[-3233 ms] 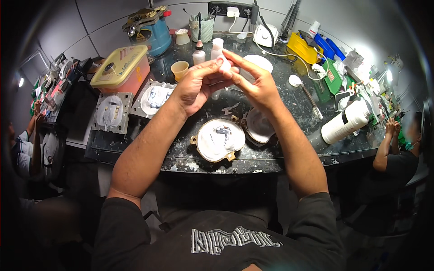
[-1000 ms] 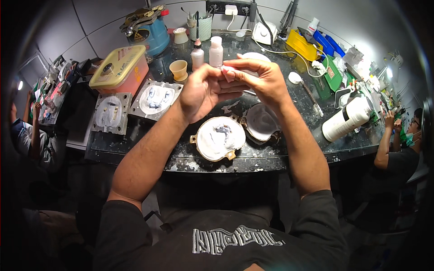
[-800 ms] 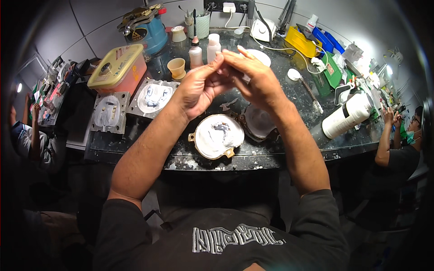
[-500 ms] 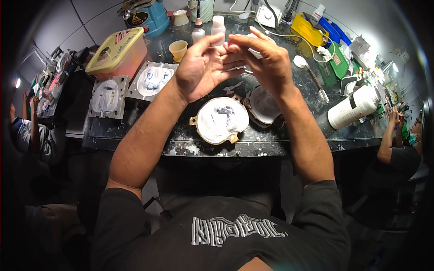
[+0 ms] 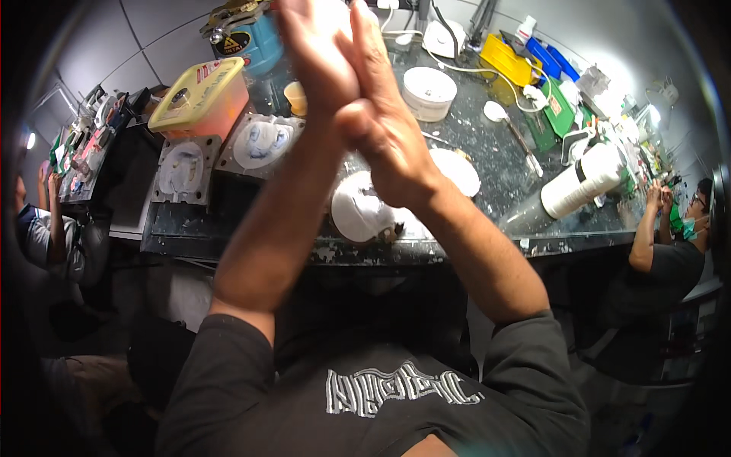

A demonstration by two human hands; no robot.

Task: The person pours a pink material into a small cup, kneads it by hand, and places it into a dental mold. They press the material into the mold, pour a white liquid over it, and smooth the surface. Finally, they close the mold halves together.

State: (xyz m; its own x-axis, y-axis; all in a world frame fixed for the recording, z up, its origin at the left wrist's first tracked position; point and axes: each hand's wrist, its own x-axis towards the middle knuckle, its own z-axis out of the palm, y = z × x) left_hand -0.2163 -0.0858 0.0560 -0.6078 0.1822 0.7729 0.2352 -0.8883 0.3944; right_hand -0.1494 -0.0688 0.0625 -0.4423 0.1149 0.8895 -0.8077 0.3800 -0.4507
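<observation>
My left hand (image 5: 324, 76) and my right hand (image 5: 396, 148) are raised over the bench, palm against palm, with fingers stretched out and pointing away. The left hand is smeared by motion. Whether anything lies between the palms is hidden. Just below them stands a round flask filled with white plaster (image 5: 354, 212), partly covered by my right wrist. A second round white plaster piece (image 5: 457, 171) lies right of that wrist. To the left are a plaster-filled metal mould half (image 5: 263, 145) and a squarish one (image 5: 183, 171).
A yellow-lidded tub (image 5: 198, 95) and a blue container (image 5: 255, 46) stand at the back left. A round white tub (image 5: 429, 93) sits behind the hands. On the right are a brush (image 5: 525, 141), a white bottle (image 5: 582, 183) and a yellow bin (image 5: 509, 59). Other people sit at both sides.
My hands have come together palm to palm and moved away from me. Earlier they were apart at the palms, with a small pink bit at the right fingertips, now out of sight.
</observation>
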